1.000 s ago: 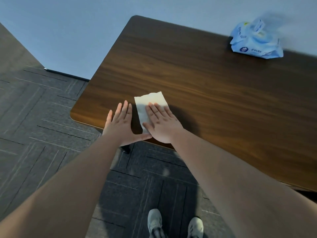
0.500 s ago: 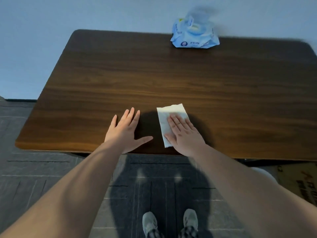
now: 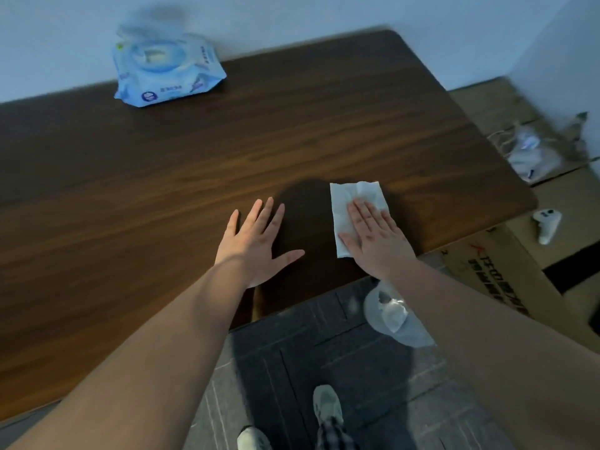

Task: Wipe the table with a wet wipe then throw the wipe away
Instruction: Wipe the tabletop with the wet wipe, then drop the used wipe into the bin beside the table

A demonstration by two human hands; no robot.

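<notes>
A white wet wipe (image 3: 352, 198) lies flat on the dark wooden table (image 3: 162, 190), near its front right corner. My right hand (image 3: 373, 237) presses down on the wipe's near half with flat fingers; the far half shows beyond my fingertips. A short gap to the left, my left hand (image 3: 256, 243) rests palm down on the bare wood, fingers spread, holding nothing. A white-lined bin (image 3: 394, 316) stands on the floor just below the table's front edge, partly hidden by my right forearm.
A blue pack of wet wipes (image 3: 162, 76) sits at the table's back edge against the wall. Cardboard boxes (image 3: 496, 271) stand right of the table, with a white controller (image 3: 547, 224) and a white bag (image 3: 532, 154) on them. My feet stand on dark carpet tiles.
My right hand has slid the wipe to the right along the table's front edge. My left hand followed, with a wider gap between the hands. The view swung right, bringing the boxes and bin into sight.
</notes>
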